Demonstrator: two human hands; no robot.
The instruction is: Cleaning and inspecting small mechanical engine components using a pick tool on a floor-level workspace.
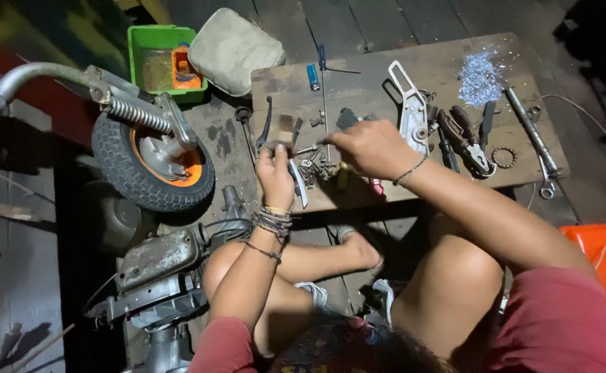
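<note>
My left hand (275, 176) grips a small metal part with a thin rod (310, 148) sticking out to the right, over the front edge of a low wooden board (379, 83). My right hand (368, 146) pinches the other end of that rod, just above a cluster of small bolts and metal bits (315, 169). Both wrists wear string bracelets. A pale blade-like piece (298, 181) shows under my left hand. My bare knees and a foot lie below the board.
On the board lie a white metal bracket (412, 103), pliers (465, 138), a screwdriver (323, 76), a long wrench (532, 135), a ring (504, 157) and silver shavings (480, 76). A small motorbike with a wheel (152, 162) is left; green box (159, 59), orange bin (603, 259).
</note>
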